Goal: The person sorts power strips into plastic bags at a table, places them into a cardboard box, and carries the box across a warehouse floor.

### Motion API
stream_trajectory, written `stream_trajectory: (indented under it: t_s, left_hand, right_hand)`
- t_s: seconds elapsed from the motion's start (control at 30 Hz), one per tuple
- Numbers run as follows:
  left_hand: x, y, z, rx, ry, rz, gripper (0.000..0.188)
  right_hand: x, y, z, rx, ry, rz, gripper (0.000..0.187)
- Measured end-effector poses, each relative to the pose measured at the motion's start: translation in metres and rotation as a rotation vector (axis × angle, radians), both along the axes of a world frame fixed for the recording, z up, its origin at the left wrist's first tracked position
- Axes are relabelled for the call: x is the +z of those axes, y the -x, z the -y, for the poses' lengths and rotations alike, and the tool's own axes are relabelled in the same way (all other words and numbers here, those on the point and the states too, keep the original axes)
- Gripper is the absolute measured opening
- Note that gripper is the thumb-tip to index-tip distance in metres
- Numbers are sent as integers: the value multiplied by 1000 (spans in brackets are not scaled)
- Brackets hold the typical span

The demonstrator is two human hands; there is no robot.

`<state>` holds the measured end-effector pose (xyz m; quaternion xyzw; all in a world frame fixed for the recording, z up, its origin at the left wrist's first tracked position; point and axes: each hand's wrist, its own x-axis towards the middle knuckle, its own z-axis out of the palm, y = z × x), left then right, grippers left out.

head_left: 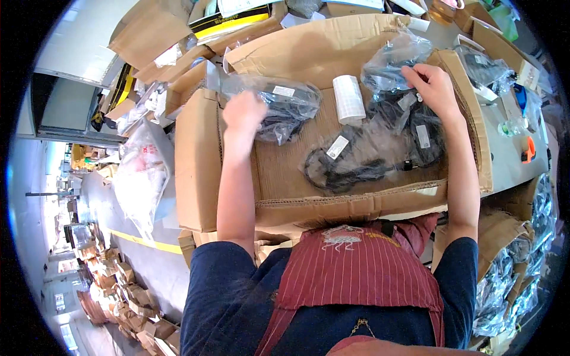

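An open cardboard box (356,204) stands before me with several clear bags of black items inside. My left hand (244,113), slightly blurred, is closed over the left bag (291,101); what its fingers hold is hidden. At the far right corner, my right hand (431,89) pinches the crumpled clear plastic bag (389,62), beside bagged black parts (424,136) with white labels. Nearer me lies a bag of coiled black cable (350,163). A white roll of labels (349,99) sits between the hands, touching neither.
More open cartons and packaging (231,26) crowd the far side. A bagged black item (484,68) and an orange object (528,149) lie on the table at right. A carton of clear bags (510,267) stands at lower right; a white plastic sack (142,172) hangs left.
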<state>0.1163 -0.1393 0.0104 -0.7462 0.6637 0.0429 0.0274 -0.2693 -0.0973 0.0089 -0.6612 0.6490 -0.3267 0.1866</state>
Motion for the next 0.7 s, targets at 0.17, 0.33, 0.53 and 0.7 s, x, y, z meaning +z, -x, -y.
stream_trajectory:
  t_s: [0.17, 0.33, 0.53, 0.7]
  left_hand:
    - [-76, -90, 19, 243, -211, -196, 54]
    - [-97, -76, 17, 485, -247, -786, 63]
    - [-95, -85, 15, 465, -64, -1367, 42]
    - [-52, -75, -14, 154, 210, -1437, 58]
  right_hand:
    - [-5, -7, 5, 8, 118, -92, 39]
    - [-16, 0, 10, 30, 223, -59, 36]
    - [-9, -6, 7, -41, 246, 101, 35]
    - [-8, -3, 3, 12, 293, 135, 35]
